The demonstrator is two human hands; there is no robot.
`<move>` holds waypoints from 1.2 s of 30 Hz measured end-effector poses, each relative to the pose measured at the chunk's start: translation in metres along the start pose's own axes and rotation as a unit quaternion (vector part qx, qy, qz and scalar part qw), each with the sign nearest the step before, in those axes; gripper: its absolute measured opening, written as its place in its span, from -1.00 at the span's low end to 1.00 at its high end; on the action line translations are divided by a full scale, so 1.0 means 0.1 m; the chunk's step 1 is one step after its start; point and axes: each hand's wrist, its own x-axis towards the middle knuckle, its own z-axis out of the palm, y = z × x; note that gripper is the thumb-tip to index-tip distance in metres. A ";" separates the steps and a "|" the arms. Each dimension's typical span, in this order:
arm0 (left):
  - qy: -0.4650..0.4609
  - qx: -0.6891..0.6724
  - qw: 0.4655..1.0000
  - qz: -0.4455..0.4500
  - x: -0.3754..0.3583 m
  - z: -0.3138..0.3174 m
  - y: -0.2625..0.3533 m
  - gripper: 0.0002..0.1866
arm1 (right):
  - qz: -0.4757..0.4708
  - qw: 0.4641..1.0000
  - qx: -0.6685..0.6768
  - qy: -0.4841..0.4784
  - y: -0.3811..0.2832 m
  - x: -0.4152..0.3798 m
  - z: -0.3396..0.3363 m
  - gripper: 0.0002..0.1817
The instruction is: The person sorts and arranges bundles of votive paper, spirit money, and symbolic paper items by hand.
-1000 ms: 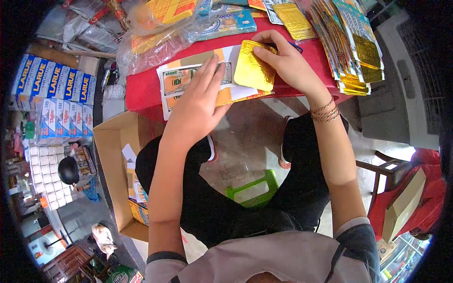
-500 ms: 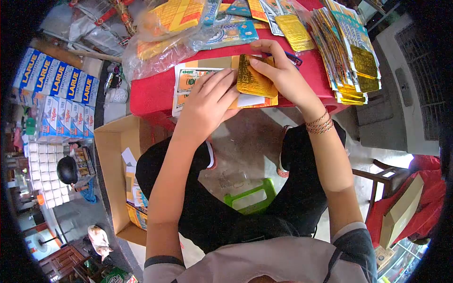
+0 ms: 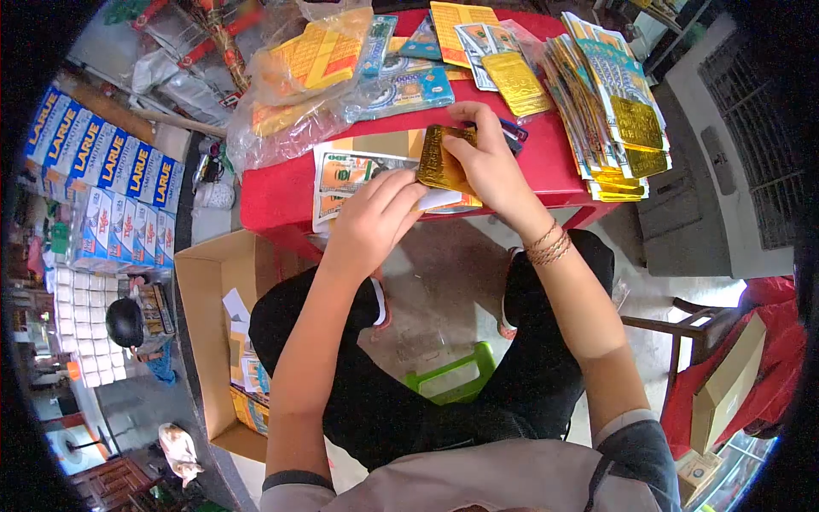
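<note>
My right hand (image 3: pixel 488 162) is closed on a gold card stack (image 3: pixel 444 159), thumb on top, above the near part of the red table (image 3: pixel 281 192). My left hand (image 3: pixel 375 213) lies at the left edge of the gold cards, over printed banknote-like sheets (image 3: pixel 345 175); its fingers are pressed together, and what they grip is hidden. Part of a white paper (image 3: pixel 439 199) shows under the gold cards. A dark blue object (image 3: pixel 514 135) rests just behind my right hand.
Clear plastic wrapping with yellow paper packs (image 3: pixel 320 60) lies at the back left. Blue note bundles (image 3: pixel 414 92) and gold cards (image 3: pixel 518 84) are behind. A tall fanned stack (image 3: pixel 589 111) stands right. An open cardboard box (image 3: pixel 217 299) is lower left, a green stool (image 3: pixel 456 375) below.
The view has shifted slightly. My right hand and the gold cards have moved a little left, and the cards now tilt more. My left hand stays beside them.
</note>
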 end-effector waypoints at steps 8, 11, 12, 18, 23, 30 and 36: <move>0.098 -0.116 0.987 -0.048 0.07 0.14 0.07 -0.58 | -0.066 0.951 -0.301 0.017 -0.25 -0.08 0.02 -0.53; 0.091 -0.103 0.991 0.005 0.13 0.07 0.08 -0.62 | -0.075 0.938 -0.335 0.033 -0.24 -0.06 0.04 -0.51; 0.026 -0.039 0.999 0.026 0.14 0.02 0.09 -0.65 | -0.063 0.937 -0.342 0.041 -0.28 -0.05 0.05 -0.51; 0.043 -0.020 0.998 0.036 0.13 0.14 0.04 -0.75 | -0.092 0.952 -0.289 0.049 -0.24 0.23 0.00 -0.72; 0.023 -0.045 0.998 0.028 0.11 0.09 0.07 -0.81 | -0.206 0.886 -0.412 0.060 0.10 0.96 0.14 -0.65; 0.045 -0.046 0.998 0.011 0.18 0.18 0.03 -0.81 | -0.007 0.885 -0.464 -0.045 0.36 1.67 -0.03 -0.46; 0.014 -0.042 0.999 -0.008 0.22 0.19 0.05 -0.79 | -0.032 0.916 -0.393 -0.078 0.32 1.69 -0.36 -0.54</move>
